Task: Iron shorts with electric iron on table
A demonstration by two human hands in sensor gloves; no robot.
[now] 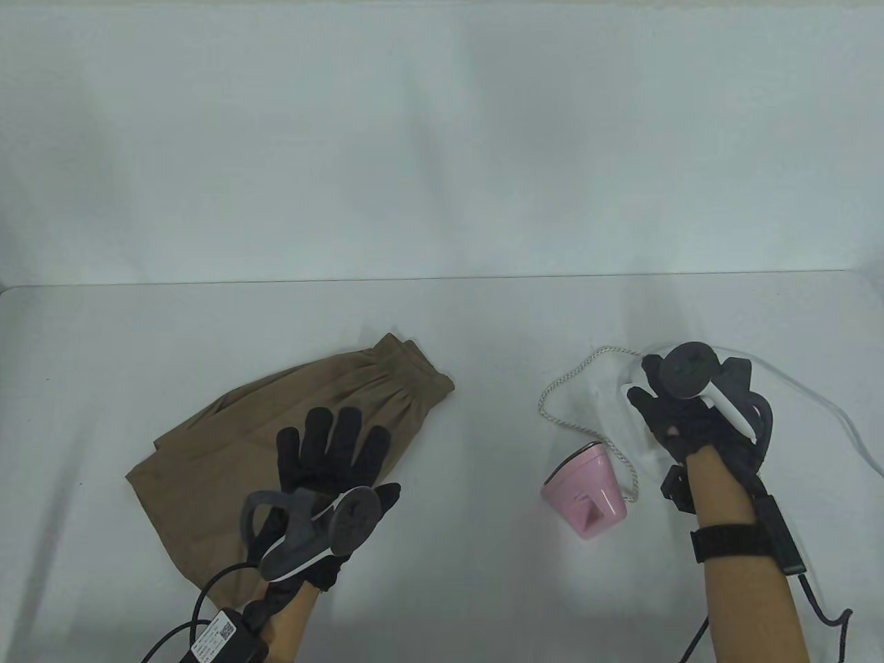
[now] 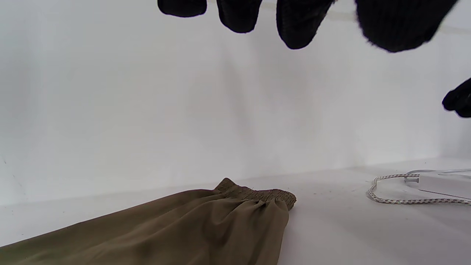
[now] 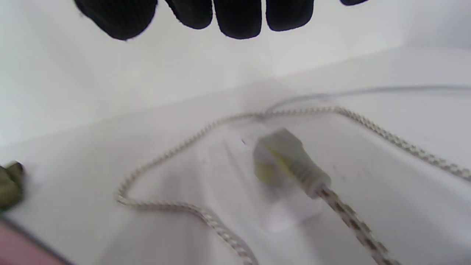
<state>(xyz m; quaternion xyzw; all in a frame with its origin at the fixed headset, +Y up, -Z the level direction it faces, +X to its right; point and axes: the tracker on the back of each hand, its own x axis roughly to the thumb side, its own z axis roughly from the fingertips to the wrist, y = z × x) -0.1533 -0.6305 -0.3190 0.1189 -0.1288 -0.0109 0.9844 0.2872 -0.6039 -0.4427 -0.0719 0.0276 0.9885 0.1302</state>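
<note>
Olive-brown shorts [image 1: 276, 442] lie flat on the white table, left of centre, with the elastic waistband at the far end [image 2: 257, 193]. My left hand [image 1: 331, 449] hovers over them, fingers [image 2: 301, 22] spread, holding nothing. A small pink iron [image 1: 587, 494] stands on the table right of centre. Its braided cord [image 1: 559, 383] loops to a plug [image 3: 290, 162] seated in a white power strip [image 3: 368, 154]. My right hand [image 1: 673, 407] is just over the strip, fingers [image 3: 237, 18] extended above the plug, gripping nothing.
The power strip's thin white cable [image 1: 842, 414] runs off to the right. The table's far edge [image 1: 442, 278] meets a white backdrop. The strip and cord also show at the right of the left wrist view [image 2: 445, 184].
</note>
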